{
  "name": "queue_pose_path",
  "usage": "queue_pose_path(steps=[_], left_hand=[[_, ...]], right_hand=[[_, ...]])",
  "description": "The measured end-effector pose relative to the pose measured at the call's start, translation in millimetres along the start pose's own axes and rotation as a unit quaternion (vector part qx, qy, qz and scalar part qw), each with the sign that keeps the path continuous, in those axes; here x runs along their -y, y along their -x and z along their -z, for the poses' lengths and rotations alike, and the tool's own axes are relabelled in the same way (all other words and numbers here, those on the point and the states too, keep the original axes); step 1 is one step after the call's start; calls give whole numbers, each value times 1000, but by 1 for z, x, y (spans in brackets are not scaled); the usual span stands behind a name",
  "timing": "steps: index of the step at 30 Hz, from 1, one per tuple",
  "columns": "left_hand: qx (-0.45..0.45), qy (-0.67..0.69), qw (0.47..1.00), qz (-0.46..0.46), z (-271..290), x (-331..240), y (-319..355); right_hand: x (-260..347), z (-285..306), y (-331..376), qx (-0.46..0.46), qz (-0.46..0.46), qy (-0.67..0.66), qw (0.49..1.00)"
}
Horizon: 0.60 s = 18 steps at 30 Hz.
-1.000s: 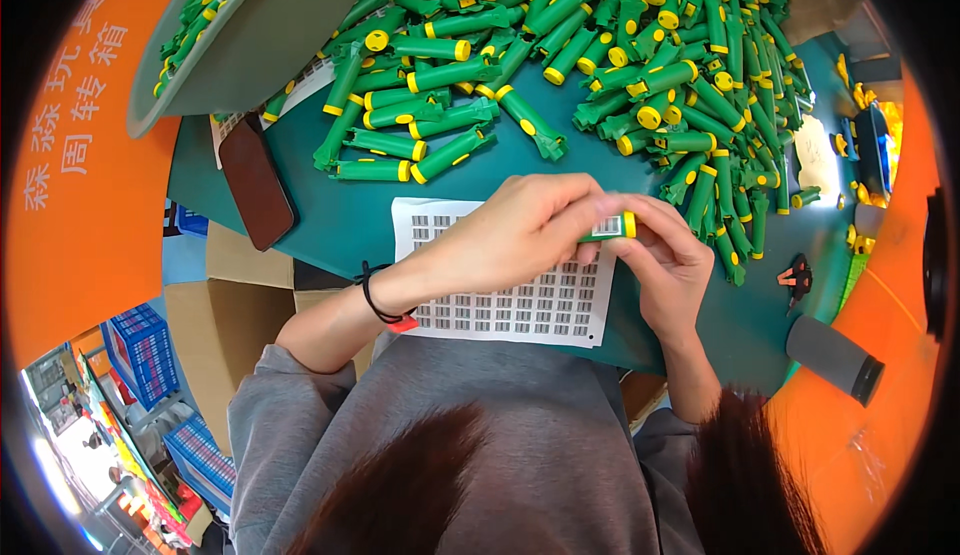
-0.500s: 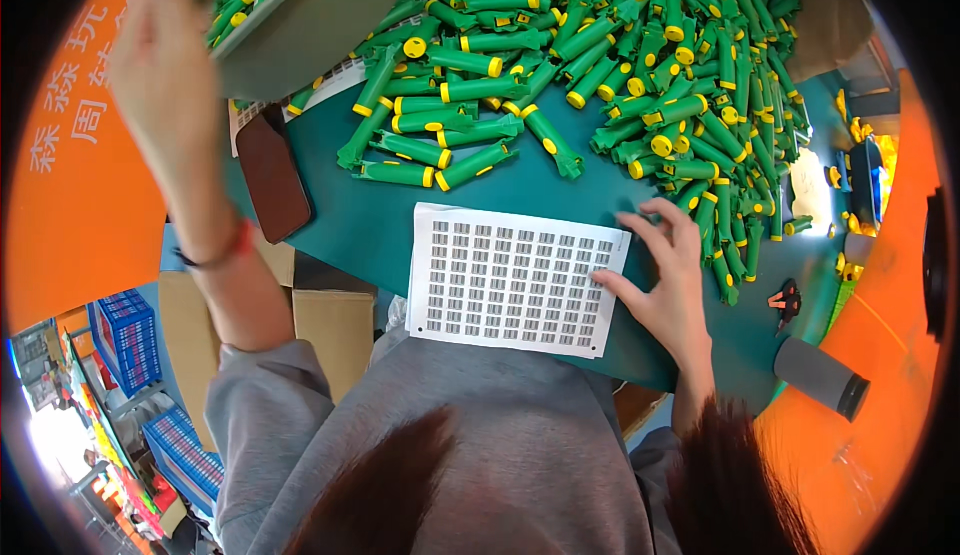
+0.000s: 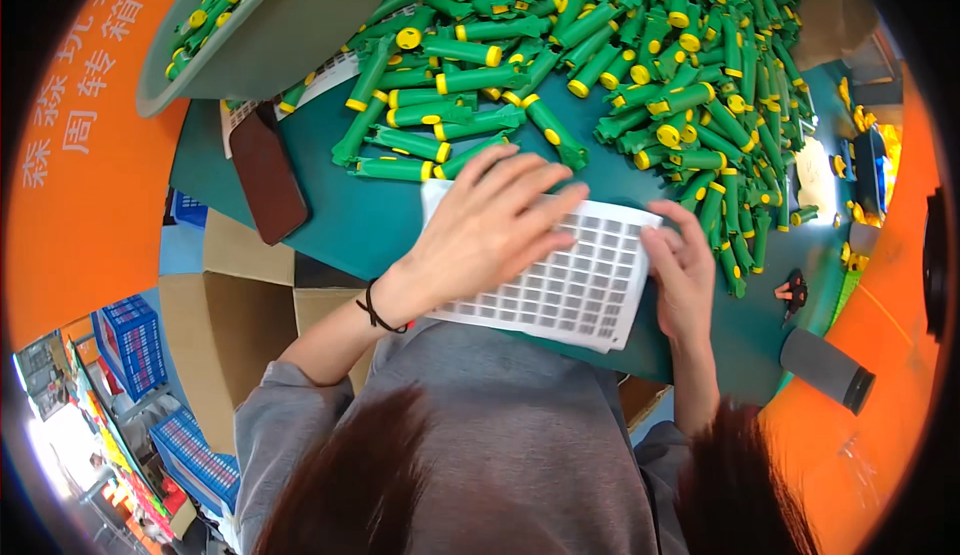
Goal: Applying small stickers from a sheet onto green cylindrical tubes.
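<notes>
A stack of white label sheets (image 3: 610, 330), printed with rows of small grey rectangles, sits in front of my body at the near edge of the green table. My left hand (image 3: 490, 220) is spread over the left and middle of the stack, fingers apart and slightly blurred, covering part of the print. At the upper right corner, my right hand (image 3: 682, 265) pinches the sheets' edge between thumb and curled fingers. Just beyond the sheets lie green tubes with yellow ends (image 3: 480, 80), one of them partly behind my left fingertips.
A large pile of the same green tubes (image 3: 700, 105) covers the far and right table. A grey tub (image 3: 330, 25) with more tubes stands at far left, near a dark red phone-like case (image 3: 268, 180). Small scissors (image 3: 792, 295) and a grey cylinder (image 3: 826, 370) lie right. An open cardboard box (image 3: 235, 335) is lower left.
My left hand has come down from beside the tub onto the sheets. The stack has shifted a little right and tilted, and my right fingers have curled in at its corner.
</notes>
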State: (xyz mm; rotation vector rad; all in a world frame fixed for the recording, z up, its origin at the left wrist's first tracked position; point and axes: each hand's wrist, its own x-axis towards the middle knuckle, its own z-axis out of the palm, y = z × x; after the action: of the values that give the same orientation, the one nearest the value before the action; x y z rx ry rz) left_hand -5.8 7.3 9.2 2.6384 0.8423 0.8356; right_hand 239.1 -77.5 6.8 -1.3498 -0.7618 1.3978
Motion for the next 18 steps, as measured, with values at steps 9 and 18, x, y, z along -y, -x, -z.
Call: queue_pose_path(steps=[9, 18], left_hand=[[51, 319, 911, 256, 30, 5, 34], [-16, 393, 854, 341, 14, 11, 43]], right_hand=[[-3, 22, 10, -79, 97, 131, 984], [13, -9, 9, -35, 324, 553, 767]])
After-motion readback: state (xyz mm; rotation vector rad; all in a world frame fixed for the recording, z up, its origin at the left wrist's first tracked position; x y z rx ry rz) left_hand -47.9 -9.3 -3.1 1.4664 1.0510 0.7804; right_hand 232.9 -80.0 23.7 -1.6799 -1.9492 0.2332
